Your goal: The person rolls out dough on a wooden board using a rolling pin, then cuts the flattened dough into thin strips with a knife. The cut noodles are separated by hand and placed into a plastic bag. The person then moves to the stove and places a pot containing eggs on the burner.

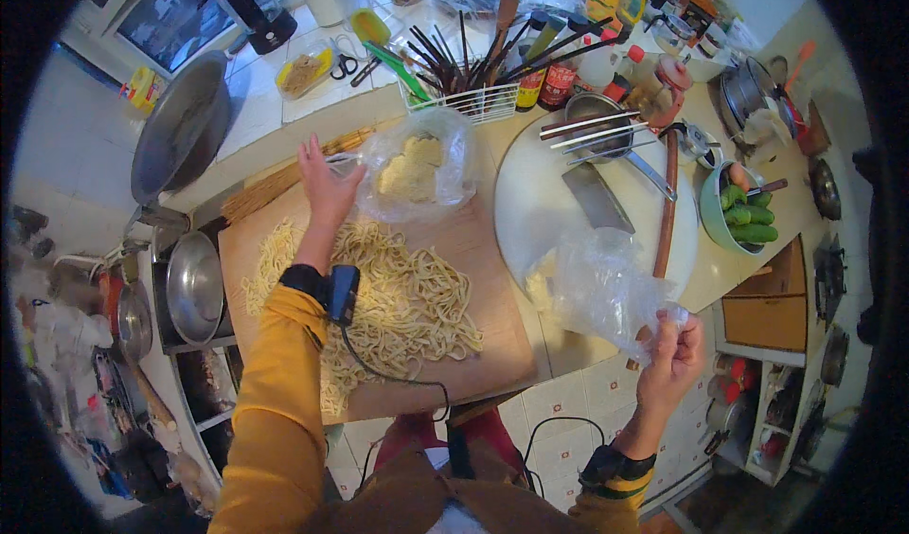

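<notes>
My left hand (328,186) is at the mouth of a clear plastic bag (454,179) holding a pale yellow floury mass (412,168). Its fingers and thumb are spread, with a strip of plastic between them; whether they grip it is unclear. My right hand (671,356) pinches the gathered end of another clear plastic bag (603,285), whose far end rests on a round white board (522,200) with something pale yellow inside. Between my arms, a heap of cut fresh noodles (433,285) lies on a wooden board (497,371), partly hidden by my left forearm.
A cleaver (600,197), a saucepan (603,140), chopsticks (595,135) and a long wooden stick (667,200) lie on the white board. Right of it stands a bowl of cucumbers (710,204). Behind are a utensil basket (490,104) and a large grey basin (181,133).
</notes>
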Demonstrator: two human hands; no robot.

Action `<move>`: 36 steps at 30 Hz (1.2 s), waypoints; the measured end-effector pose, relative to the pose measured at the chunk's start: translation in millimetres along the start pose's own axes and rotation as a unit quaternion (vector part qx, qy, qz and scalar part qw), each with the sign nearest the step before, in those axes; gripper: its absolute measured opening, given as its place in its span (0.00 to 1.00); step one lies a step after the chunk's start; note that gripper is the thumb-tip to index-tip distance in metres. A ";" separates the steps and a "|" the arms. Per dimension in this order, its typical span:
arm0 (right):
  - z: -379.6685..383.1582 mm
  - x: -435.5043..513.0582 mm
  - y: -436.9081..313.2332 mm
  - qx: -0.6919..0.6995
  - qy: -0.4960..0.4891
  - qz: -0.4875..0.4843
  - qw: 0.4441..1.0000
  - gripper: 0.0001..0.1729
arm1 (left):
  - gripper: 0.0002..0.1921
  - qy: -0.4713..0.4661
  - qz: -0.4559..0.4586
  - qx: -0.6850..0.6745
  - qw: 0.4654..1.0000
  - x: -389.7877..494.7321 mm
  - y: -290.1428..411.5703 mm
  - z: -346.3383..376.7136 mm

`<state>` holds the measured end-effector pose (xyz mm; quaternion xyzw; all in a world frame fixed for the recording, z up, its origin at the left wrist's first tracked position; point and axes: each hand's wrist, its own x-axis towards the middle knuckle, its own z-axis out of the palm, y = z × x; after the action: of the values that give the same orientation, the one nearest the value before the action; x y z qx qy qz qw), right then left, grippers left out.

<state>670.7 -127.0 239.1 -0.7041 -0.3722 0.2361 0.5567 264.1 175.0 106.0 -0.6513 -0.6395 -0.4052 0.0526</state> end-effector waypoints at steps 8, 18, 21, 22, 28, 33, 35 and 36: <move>2.5 1.5 -3.0 0.059 0.091 -0.024 0.994 0.30 | 0.13 -0.140 -0.165 -0.246 0.945 12.0 32.5 -29.1; -8.0 -0.7 7.9 0.022 -0.003 -0.026 0.999 0.22 | 0.42 -0.204 -0.023 0.019 0.979 -5.6 4.2 -41.9; -14.7 -2.3 11.7 0.007 -0.031 -0.002 0.999 0.21 | 0.42 -0.131 -0.060 0.151 0.978 -8.9 -14.7 -30.4; -15.6 -2.1 11.8 -0.001 -0.038 -0.009 0.999 0.21 | 0.41 -0.083 -0.049 0.215 0.972 -5.4 -19.1 -28.2; -12.9 4.2 7.1 0.006 -0.058 -0.004 0.998 0.21 | 0.30 -0.231 -0.231 -0.153 0.933 16.7 -29.8 -23.9; -13.7 6.1 7.7 0.025 -0.066 0.002 0.997 0.22 | 0.16 -0.203 -0.154 -0.251 0.934 4.5 -9.1 -17.2; -14.2 6.3 9.5 0.032 -0.059 0.003 0.998 0.22 | 0.14 -0.227 -0.175 -0.303 0.909 3.0 11.9 -19.0; -14.3 6.4 10.3 0.029 -0.063 0.008 0.998 0.22 | 0.14 -0.237 -0.184 -0.325 0.897 2.6 25.0 -21.5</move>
<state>688.0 -131.7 233.6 -0.6743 -0.3941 0.2947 0.5506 275.6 160.0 133.2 -0.5796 -0.5743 -0.4263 -0.3905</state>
